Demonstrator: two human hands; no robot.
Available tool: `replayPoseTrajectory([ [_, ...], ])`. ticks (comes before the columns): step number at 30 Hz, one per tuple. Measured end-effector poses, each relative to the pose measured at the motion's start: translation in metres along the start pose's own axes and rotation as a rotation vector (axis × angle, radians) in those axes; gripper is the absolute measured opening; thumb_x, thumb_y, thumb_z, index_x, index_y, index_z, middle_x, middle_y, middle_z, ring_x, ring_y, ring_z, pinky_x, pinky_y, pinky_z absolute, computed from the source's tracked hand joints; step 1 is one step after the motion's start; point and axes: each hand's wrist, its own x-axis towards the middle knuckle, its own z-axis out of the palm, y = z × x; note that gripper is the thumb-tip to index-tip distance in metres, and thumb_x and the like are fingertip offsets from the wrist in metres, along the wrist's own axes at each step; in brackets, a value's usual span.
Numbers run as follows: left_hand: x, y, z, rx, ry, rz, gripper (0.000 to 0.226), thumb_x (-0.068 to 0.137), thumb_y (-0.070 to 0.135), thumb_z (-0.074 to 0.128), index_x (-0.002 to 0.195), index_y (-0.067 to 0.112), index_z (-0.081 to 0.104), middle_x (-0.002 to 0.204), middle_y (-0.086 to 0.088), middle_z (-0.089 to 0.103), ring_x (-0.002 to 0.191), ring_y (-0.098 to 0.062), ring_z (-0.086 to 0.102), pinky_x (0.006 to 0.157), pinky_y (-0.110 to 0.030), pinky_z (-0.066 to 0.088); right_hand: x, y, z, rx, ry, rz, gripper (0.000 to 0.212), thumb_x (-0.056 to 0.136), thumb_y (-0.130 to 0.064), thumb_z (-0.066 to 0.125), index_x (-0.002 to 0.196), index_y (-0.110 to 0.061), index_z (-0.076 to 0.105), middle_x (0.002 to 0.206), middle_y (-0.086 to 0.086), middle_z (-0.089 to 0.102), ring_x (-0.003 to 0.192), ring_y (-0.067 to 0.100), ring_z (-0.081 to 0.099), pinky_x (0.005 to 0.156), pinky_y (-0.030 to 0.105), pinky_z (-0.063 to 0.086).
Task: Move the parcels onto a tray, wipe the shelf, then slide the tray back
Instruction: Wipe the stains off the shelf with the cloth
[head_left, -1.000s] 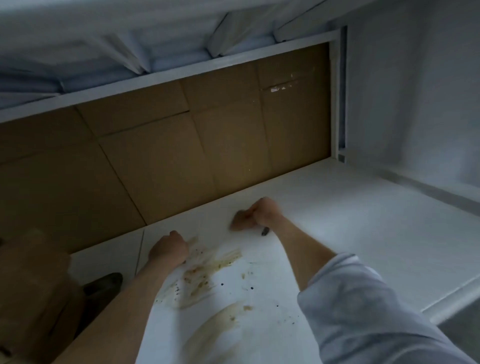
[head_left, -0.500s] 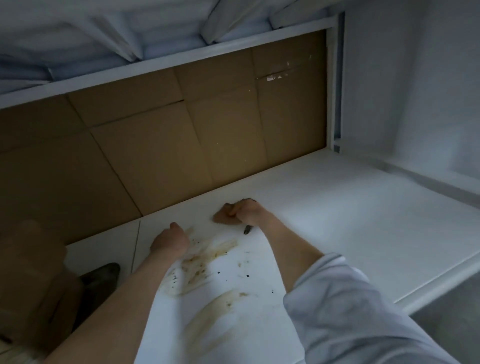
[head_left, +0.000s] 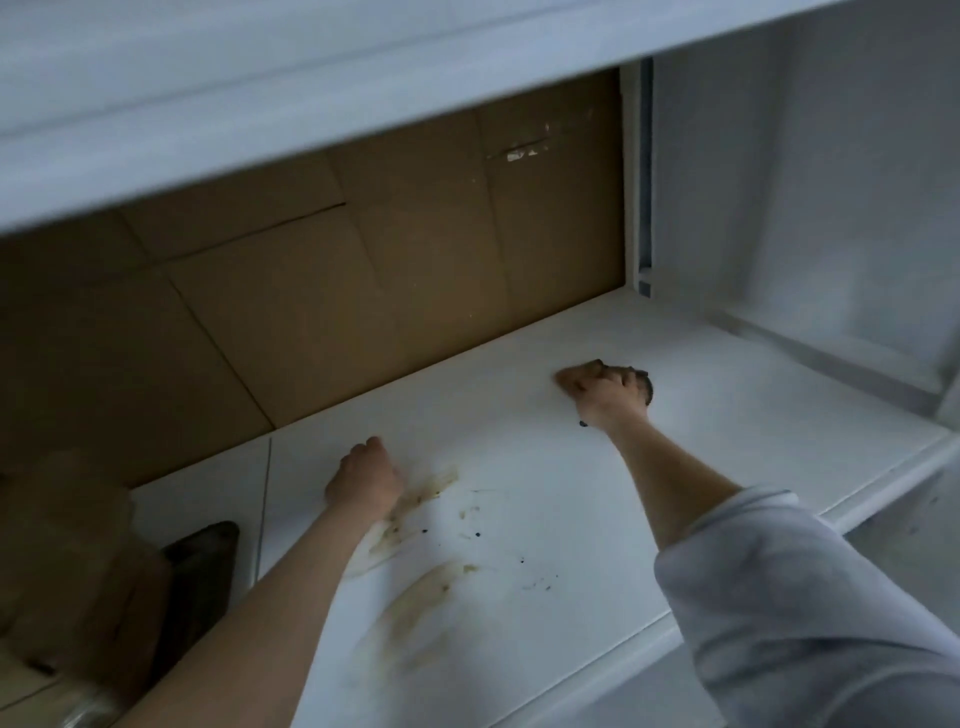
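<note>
The white shelf (head_left: 737, 415) carries brown smears (head_left: 415, 608) and dark specks near its front middle. My right hand (head_left: 610, 400) grips a crumpled brown cloth (head_left: 569, 376) and presses it on the shelf towards the back right. My left hand (head_left: 363, 480) is a fist that rests on the shelf beside a smear and holds nothing I can see. A blurred brown cardboard parcel (head_left: 67, 545) sits at the lower left, beyond the shelf's left end. No tray is in sight.
Brown cardboard panels (head_left: 311, 291) line the back of the shelf bay. The white board above (head_left: 311, 78) hangs low over the shelf. A white side wall (head_left: 805, 208) closes the right end. A dark object (head_left: 202, 566) lies next to the parcel.
My right hand has slid the cloth to the right and farther back along the shelf. My left fist has stayed where it was, beside the smear.
</note>
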Motion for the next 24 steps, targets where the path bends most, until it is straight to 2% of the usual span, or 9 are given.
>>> replayPoseTrajectory([
  [3, -0.004, 0.013, 0.000, -0.012, -0.008, 0.022, 0.050, 0.098, 0.018, 0.038, 0.146, 0.011, 0.027, 0.144, -0.012, 0.039, 0.130, -0.029, 0.042, 0.101, -0.040, 0.041, -0.026, -0.033, 0.017, -0.042, -0.072, -0.234, 0.061, 0.089, -0.053, 0.036, 0.144, -0.026, 0.038, 0.151, 0.006, 0.035, 0.142, 0.029, 0.021, 0.119, 0.043, 0.011],
  [5, -0.007, 0.024, 0.001, -0.025, -0.023, 0.029, 0.049, 0.097, 0.016, 0.038, 0.145, 0.011, 0.029, 0.144, -0.012, 0.040, 0.131, -0.029, 0.043, 0.103, -0.040, 0.040, -0.049, -0.048, 0.024, -0.087, -0.152, -0.384, 0.048, 0.092, -0.039, 0.045, 0.138, -0.026, 0.049, 0.146, 0.005, 0.040, 0.141, 0.028, 0.026, 0.118, 0.040, 0.013],
  [11, -0.033, 0.071, -0.002, -0.066, -0.083, 0.124, 0.050, 0.095, 0.014, 0.041, 0.143, 0.008, 0.032, 0.142, -0.015, 0.041, 0.131, -0.031, 0.042, 0.105, -0.041, 0.041, -0.100, -0.038, 0.013, 0.275, -0.379, -0.327, 0.031, 0.092, -0.029, 0.053, 0.112, -0.011, 0.067, 0.111, 0.010, 0.066, 0.110, 0.029, 0.060, 0.093, 0.036, 0.050],
  [13, -0.042, 0.085, -0.002, -0.061, -0.081, 0.151, 0.048, 0.095, 0.013, 0.040, 0.142, 0.009, 0.033, 0.141, -0.014, 0.042, 0.130, -0.030, 0.043, 0.103, -0.041, 0.042, -0.111, -0.011, -0.007, 0.303, -0.317, -0.274, 0.026, 0.091, -0.024, 0.054, 0.107, -0.010, 0.068, 0.103, 0.004, 0.063, 0.109, 0.026, 0.061, 0.074, 0.023, 0.054],
  [14, -0.046, 0.089, -0.001, -0.055, -0.082, 0.162, 0.047, 0.096, 0.012, 0.039, 0.142, 0.009, 0.033, 0.140, -0.014, 0.042, 0.129, -0.030, 0.044, 0.102, -0.041, 0.042, -0.114, 0.006, -0.017, 0.313, -0.245, -0.241, 0.022, 0.089, -0.020, 0.053, 0.101, -0.011, 0.070, 0.103, 0.003, 0.061, 0.111, 0.024, 0.060, 0.073, 0.024, 0.053],
  [17, -0.055, 0.094, 0.002, -0.027, -0.080, 0.175, 0.046, 0.096, 0.010, 0.037, 0.142, 0.011, 0.033, 0.140, -0.013, 0.042, 0.129, -0.028, 0.043, 0.101, -0.040, 0.041, -0.114, 0.064, -0.049, 0.297, -0.009, -0.110, 0.033, 0.080, -0.031, 0.053, 0.101, -0.014, 0.071, 0.114, 0.005, 0.064, 0.118, 0.020, 0.054, 0.096, 0.030, 0.046],
  [19, -0.059, 0.093, 0.004, -0.017, -0.087, 0.184, 0.046, 0.096, 0.010, 0.036, 0.142, 0.011, 0.033, 0.139, -0.013, 0.042, 0.129, -0.028, 0.043, 0.101, -0.040, 0.041, -0.114, 0.090, -0.061, 0.273, 0.085, 0.043, 0.058, 0.081, -0.050, 0.046, 0.126, -0.017, 0.060, 0.134, 0.004, 0.056, 0.133, 0.021, 0.040, 0.110, 0.035, 0.034],
  [22, -0.061, 0.087, 0.005, -0.017, -0.090, 0.191, 0.045, 0.096, 0.010, 0.036, 0.141, 0.011, 0.034, 0.138, -0.013, 0.044, 0.128, -0.029, 0.045, 0.099, -0.039, 0.042, -0.108, 0.097, -0.062, 0.107, 0.100, 0.131, 0.052, 0.096, -0.027, 0.044, 0.148, -0.019, 0.034, 0.157, 0.009, 0.022, 0.146, 0.029, 0.010, 0.120, 0.038, 0.009],
  [24, -0.061, 0.084, 0.004, -0.013, -0.085, 0.187, 0.045, 0.096, 0.010, 0.037, 0.141, 0.010, 0.035, 0.138, -0.013, 0.044, 0.128, -0.029, 0.045, 0.098, -0.039, 0.041, -0.111, 0.083, -0.056, 0.072, 0.081, 0.112, 0.055, 0.095, -0.025, 0.052, 0.147, -0.023, 0.035, 0.157, 0.009, 0.022, 0.147, 0.030, 0.009, 0.121, 0.037, 0.004],
])
